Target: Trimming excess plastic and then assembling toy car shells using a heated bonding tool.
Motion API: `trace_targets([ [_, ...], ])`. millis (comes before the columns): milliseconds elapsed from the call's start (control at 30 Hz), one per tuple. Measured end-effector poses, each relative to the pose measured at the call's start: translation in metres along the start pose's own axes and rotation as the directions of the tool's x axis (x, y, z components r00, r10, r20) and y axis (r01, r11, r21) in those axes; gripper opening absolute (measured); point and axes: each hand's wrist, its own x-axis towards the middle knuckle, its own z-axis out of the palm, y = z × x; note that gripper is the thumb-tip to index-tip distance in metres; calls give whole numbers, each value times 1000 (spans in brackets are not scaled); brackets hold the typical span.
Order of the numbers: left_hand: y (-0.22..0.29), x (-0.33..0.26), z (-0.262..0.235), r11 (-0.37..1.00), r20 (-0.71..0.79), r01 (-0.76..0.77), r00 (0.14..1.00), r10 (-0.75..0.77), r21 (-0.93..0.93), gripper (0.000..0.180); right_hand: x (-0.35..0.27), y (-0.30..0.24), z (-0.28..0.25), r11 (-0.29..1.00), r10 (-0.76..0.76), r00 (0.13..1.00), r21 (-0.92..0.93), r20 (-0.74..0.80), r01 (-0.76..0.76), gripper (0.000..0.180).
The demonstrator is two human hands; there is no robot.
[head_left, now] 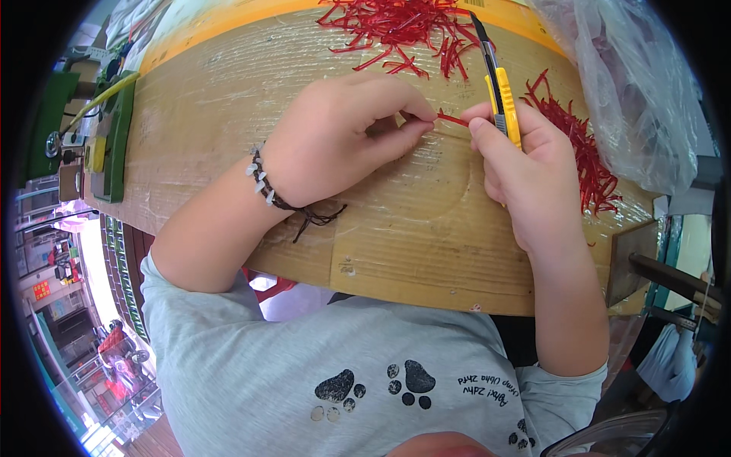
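Note:
My left hand [335,137] pinches one end of a thin red strip [452,119] between thumb and fingers, above a cardboard-covered table [396,228]. My right hand [525,167] holds the strip's other end and also grips a yellow utility knife [502,103], whose black blade end points away from me. A dark cord bracelet with white beads [263,183] circles my left wrist. Both hands meet near the middle of the table.
A pile of red strips [403,27] lies at the table's far side, and another heap of red strips [582,148] lies to the right. A clear plastic bag [632,84] sits at the far right. A green tool [114,137] rests at the left edge.

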Motion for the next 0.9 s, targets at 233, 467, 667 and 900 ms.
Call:
trace_targets([
  [233,0,2,4,1000,-40,11,999,-10,10,17,-1,-1,-3,977,74,995,193,73,-86,16],
  [467,-3,0,4,894,120,266,964,-239,-360,16,2,3,-3,994,42,996,100,77,-50,17],
  [667,-1,5,-1,568,312,522,848,-429,-636,14,-1,2,-1,1000,-3,996,16,92,2,15],
  [900,-4,0,8,726,223,395,919,-326,-563,19,-4,-4,-5,846,-174,984,-505,39,170,18],
])
